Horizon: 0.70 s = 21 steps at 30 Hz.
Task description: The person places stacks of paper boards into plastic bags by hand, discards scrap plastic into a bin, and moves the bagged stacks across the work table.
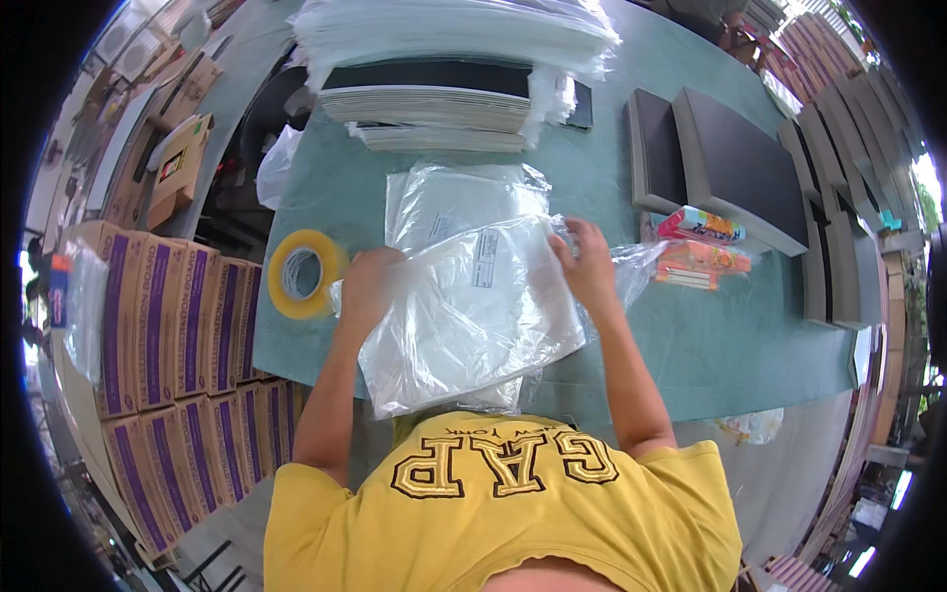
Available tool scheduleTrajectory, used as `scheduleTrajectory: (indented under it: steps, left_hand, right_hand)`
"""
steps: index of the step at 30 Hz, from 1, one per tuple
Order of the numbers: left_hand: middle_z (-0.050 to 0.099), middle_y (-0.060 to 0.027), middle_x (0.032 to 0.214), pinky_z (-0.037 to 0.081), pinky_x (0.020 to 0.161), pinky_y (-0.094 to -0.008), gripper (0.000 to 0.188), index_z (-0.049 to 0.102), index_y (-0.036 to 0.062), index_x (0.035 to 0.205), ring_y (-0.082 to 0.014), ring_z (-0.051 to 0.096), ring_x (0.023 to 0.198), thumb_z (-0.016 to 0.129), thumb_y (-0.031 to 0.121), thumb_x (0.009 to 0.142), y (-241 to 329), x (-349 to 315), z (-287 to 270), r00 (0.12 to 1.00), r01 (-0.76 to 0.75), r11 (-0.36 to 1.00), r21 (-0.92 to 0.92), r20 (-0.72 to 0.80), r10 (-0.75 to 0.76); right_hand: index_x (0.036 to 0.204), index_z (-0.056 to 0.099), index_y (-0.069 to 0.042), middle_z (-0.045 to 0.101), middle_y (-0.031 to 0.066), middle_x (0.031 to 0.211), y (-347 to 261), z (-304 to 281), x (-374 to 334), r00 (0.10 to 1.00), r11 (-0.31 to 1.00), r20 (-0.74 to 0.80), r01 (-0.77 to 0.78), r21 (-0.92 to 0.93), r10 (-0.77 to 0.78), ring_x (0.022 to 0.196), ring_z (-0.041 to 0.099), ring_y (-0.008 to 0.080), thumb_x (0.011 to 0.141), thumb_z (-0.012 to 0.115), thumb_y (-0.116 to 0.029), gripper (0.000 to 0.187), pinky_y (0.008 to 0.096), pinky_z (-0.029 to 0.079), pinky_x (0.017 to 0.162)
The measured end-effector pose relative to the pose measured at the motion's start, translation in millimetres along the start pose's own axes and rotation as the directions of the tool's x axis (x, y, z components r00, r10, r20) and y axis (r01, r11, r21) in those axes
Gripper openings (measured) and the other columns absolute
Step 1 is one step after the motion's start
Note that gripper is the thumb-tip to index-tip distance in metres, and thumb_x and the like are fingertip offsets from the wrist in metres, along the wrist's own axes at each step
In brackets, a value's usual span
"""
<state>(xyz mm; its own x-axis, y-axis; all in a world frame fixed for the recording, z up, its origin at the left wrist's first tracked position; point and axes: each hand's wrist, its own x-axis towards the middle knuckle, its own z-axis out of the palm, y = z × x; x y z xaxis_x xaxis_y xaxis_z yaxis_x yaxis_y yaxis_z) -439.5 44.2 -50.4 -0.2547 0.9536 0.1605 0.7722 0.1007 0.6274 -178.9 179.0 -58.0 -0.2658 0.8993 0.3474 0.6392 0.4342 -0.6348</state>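
A flat white packet in a clear plastic bag (464, 335) lies tilted at the near edge of the green table, with a small printed label (484, 259) on it. At its left edge, my left hand (370, 286) is closed on the plastic, slightly blurred. My right hand (589, 261) pinches the bag's upper right corner between thumb and fingers. More clear plastic (454, 192) lies flat under and beyond the packet. Beside my left hand is a large roll of yellow tape (336, 259).
Stacked dark-topped boards (424, 104) and plastic sheets (454, 30) stand at the far side. Thick black-covered blocks (740, 163) and colourful small packs (702, 225) sit to the right. Brown cartons with purple stripes (163, 326) are stacked left of the table (710, 345).
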Motion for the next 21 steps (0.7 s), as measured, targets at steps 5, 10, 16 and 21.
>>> scheduleTrajectory:
  steps: [5,10,16,21]
  left_hand:
    - [0.058,-0.0078,0.085,0.038,0.076,-0.0376,0.013,0.06,0.007,0.08,-0.0274,0.051,0.085,0.056,0.007,0.068,-10.7,16.1,24.1,0.997,-0.058,0.998,0.025,-0.049,0.059]
    - [0.054,-0.0136,0.095,0.037,0.081,-0.0371,0.017,0.058,0.0046,0.088,-0.0307,0.048,0.093,0.059,0.007,0.072,9.7,19.1,35.7,0.947,-0.161,0.957,0.243,-0.234,0.219]
    - [0.05,-0.0159,0.101,0.036,0.085,-0.0397,0.03,0.053,0.0037,0.102,-0.0326,0.045,0.096,0.058,0.008,0.073,-9.8,-25.6,6.1,0.93,-0.052,0.991,0.127,-0.356,0.094]
    - [0.051,-0.0198,0.101,0.038,0.083,-0.0374,0.03,0.05,-0.002,0.106,-0.0345,0.049,0.092,0.053,0.008,0.078,-11.9,-66.1,-1.0,0.925,0.229,0.973,0.035,-0.319,-0.206]
  right_hand:
    - [0.079,0.059,-0.001,0.06,0.011,0.072,15.9,-13.7,-46.7,0.884,0.924,0.339,-0.371,0.092,0.321,0.064,0.058,0.0228,0.07,0.066,-0.013,0.017,0.0304,0.045,0.059]
    - [0.073,0.059,-0.001,0.06,0.0089,0.079,-10.9,-25.9,-51.8,0.974,0.981,0.224,-0.085,0.173,0.045,0.063,0.057,0.0205,0.07,0.063,-0.007,0.009,0.0291,0.045,0.058]
    - [0.1,0.05,0.005,0.056,0.0146,0.094,8.4,-38.5,-72.4,0.62,0.459,0.512,-0.784,0.418,0.594,0.069,0.059,0.0188,0.074,0.06,-0.005,0.03,0.0268,0.048,0.057]
    - [0.097,0.052,0.007,0.059,0.0154,0.085,43.4,-7.8,-87.2,0.979,0.976,0.049,-0.194,-0.101,0.2,0.064,0.058,0.0219,0.069,0.068,-0.014,0.039,0.0337,0.047,0.059]
